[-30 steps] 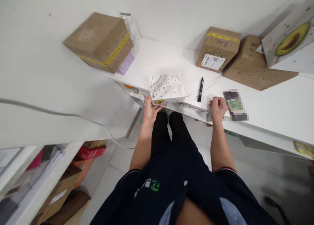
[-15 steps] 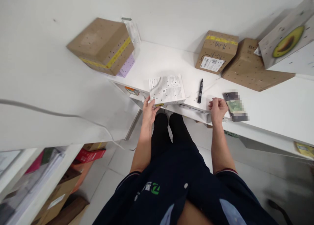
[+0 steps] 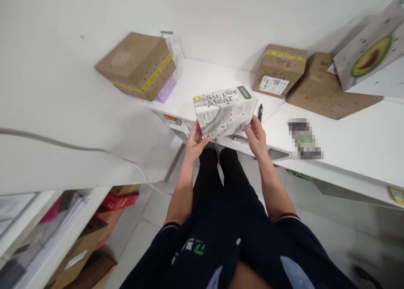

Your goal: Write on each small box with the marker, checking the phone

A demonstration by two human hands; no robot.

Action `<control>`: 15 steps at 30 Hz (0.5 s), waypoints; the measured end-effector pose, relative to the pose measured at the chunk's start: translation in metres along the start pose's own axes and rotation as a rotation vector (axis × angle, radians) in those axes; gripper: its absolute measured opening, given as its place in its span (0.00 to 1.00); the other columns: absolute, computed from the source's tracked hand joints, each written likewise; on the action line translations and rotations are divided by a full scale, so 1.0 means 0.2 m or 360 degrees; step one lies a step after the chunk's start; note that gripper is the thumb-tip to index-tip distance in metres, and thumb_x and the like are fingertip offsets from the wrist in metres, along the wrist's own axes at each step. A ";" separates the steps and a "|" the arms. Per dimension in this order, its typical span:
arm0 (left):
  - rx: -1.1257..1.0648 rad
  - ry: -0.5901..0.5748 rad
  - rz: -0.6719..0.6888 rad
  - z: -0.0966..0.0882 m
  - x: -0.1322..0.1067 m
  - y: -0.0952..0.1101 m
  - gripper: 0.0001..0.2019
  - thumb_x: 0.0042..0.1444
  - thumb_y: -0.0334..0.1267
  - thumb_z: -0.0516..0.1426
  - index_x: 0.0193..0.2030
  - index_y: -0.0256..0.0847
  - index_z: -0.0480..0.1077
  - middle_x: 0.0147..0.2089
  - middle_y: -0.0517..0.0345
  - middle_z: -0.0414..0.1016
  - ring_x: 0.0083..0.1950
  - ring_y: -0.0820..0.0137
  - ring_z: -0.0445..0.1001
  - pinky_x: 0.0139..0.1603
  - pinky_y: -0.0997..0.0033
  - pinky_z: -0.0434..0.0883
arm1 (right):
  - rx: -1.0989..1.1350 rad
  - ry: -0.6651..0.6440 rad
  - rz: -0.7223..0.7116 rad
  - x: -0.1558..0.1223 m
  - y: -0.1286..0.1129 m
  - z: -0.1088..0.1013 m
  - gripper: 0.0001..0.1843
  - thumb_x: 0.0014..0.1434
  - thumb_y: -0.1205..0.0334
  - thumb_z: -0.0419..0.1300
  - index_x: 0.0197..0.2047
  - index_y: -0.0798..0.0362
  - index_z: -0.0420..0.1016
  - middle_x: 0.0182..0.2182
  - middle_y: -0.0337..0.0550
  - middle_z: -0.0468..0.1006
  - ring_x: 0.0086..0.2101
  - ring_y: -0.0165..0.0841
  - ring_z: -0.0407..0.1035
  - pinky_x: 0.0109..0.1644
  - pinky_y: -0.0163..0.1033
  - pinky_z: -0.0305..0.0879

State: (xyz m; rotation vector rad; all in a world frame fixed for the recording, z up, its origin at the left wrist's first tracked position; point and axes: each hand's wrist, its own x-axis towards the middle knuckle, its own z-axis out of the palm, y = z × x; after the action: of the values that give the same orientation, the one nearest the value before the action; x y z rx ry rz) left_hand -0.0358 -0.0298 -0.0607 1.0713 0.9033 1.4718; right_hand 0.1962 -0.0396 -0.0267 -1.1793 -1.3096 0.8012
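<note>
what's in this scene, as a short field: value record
held item: white carton printed "Super Meal", tilted, front face showing
left grip: hand closed on the carton's lower left corner
right grip: hand closed on its lower right side
surface: white desk
behind carton: black pen, partly hidden
far left: taped brown box
far right: labelled brown box, plain brown box, avocado-print box

White carton [image 3: 224,111], green tab, dark lettering; brown boxes [image 3: 138,64], yellow tape; white counter [image 3: 347,137]; black pen [image 3: 260,112].
</note>
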 end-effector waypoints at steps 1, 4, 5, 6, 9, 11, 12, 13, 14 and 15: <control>0.0076 0.0004 0.0024 0.00 0.03 -0.02 0.40 0.42 0.48 0.73 0.63 0.50 0.68 0.71 0.50 0.64 0.75 0.58 0.58 0.75 0.55 0.56 | 0.0006 0.0001 -0.0007 0.02 0.03 0.00 0.34 0.62 0.38 0.57 0.66 0.45 0.67 0.61 0.48 0.74 0.60 0.44 0.68 0.65 0.55 0.65; 0.0256 0.0086 -0.0014 0.00 0.08 -0.08 0.33 0.45 0.44 0.71 0.59 0.48 0.71 0.70 0.50 0.66 0.75 0.60 0.57 0.75 0.55 0.54 | -0.0006 0.0007 0.0074 0.04 0.13 0.01 0.36 0.60 0.38 0.58 0.66 0.45 0.66 0.61 0.49 0.73 0.59 0.44 0.68 0.65 0.56 0.65; 0.0270 0.0130 -0.0066 0.00 0.09 -0.10 0.30 0.45 0.41 0.71 0.57 0.48 0.73 0.69 0.50 0.67 0.74 0.61 0.59 0.74 0.55 0.56 | -0.0017 0.0005 0.0097 0.03 0.16 0.02 0.36 0.60 0.38 0.59 0.67 0.46 0.65 0.62 0.49 0.72 0.60 0.44 0.68 0.65 0.56 0.65; 0.0260 0.0179 -0.0123 0.01 0.09 -0.11 0.28 0.45 0.38 0.70 0.56 0.48 0.74 0.67 0.50 0.68 0.73 0.61 0.62 0.73 0.55 0.59 | -0.0029 -0.0001 0.0104 0.02 0.18 0.02 0.37 0.60 0.39 0.59 0.68 0.46 0.63 0.63 0.50 0.71 0.60 0.44 0.67 0.66 0.57 0.64; 0.0251 0.0265 -0.0230 0.02 0.08 -0.10 0.26 0.44 0.31 0.67 0.53 0.50 0.76 0.64 0.53 0.72 0.66 0.61 0.69 0.67 0.56 0.66 | -0.0069 -0.0018 0.0064 0.00 0.22 0.04 0.38 0.60 0.41 0.60 0.69 0.47 0.61 0.65 0.51 0.69 0.62 0.44 0.65 0.68 0.57 0.61; 0.0318 0.0274 -0.0241 0.02 0.08 -0.07 0.25 0.43 0.30 0.66 0.51 0.50 0.77 0.61 0.55 0.74 0.62 0.62 0.72 0.64 0.58 0.69 | -0.0086 -0.0017 0.0048 -0.01 0.23 0.04 0.38 0.59 0.42 0.61 0.68 0.48 0.62 0.64 0.52 0.69 0.62 0.44 0.66 0.69 0.57 0.60; 0.0337 0.0281 -0.0241 0.02 0.08 -0.05 0.24 0.43 0.30 0.65 0.50 0.49 0.78 0.59 0.55 0.75 0.60 0.62 0.73 0.63 0.60 0.70 | -0.0087 -0.0016 0.0046 -0.01 0.23 0.04 0.38 0.59 0.42 0.61 0.68 0.49 0.62 0.64 0.52 0.70 0.62 0.44 0.66 0.69 0.57 0.60; 0.0326 0.0293 -0.0245 0.02 0.09 -0.03 0.23 0.44 0.32 0.64 0.50 0.49 0.78 0.57 0.55 0.77 0.58 0.62 0.74 0.61 0.62 0.70 | -0.0081 -0.0013 0.0046 -0.01 0.23 0.04 0.38 0.59 0.42 0.61 0.68 0.49 0.63 0.63 0.53 0.70 0.62 0.44 0.66 0.69 0.57 0.60; 0.0285 0.0313 -0.0255 0.02 0.10 -0.01 0.23 0.45 0.34 0.64 0.51 0.49 0.78 0.56 0.55 0.77 0.56 0.63 0.75 0.59 0.63 0.71 | -0.0069 -0.0012 0.0045 -0.01 0.23 0.04 0.38 0.59 0.41 0.61 0.67 0.49 0.63 0.63 0.53 0.70 0.62 0.44 0.66 0.69 0.56 0.60; 0.0228 0.0336 -0.0271 0.02 0.11 0.01 0.23 0.46 0.37 0.63 0.52 0.49 0.78 0.55 0.55 0.78 0.54 0.63 0.76 0.56 0.64 0.73 | -0.0051 -0.0009 0.0044 -0.01 0.23 0.03 0.38 0.59 0.41 0.61 0.67 0.49 0.63 0.63 0.53 0.70 0.62 0.44 0.66 0.69 0.56 0.60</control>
State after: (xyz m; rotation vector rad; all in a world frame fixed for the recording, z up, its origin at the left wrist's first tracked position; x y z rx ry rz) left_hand -0.0336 -0.0077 -0.0546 0.9276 1.2348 1.4117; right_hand 0.1973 -0.0273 -0.0716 -1.2236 -1.3176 0.8071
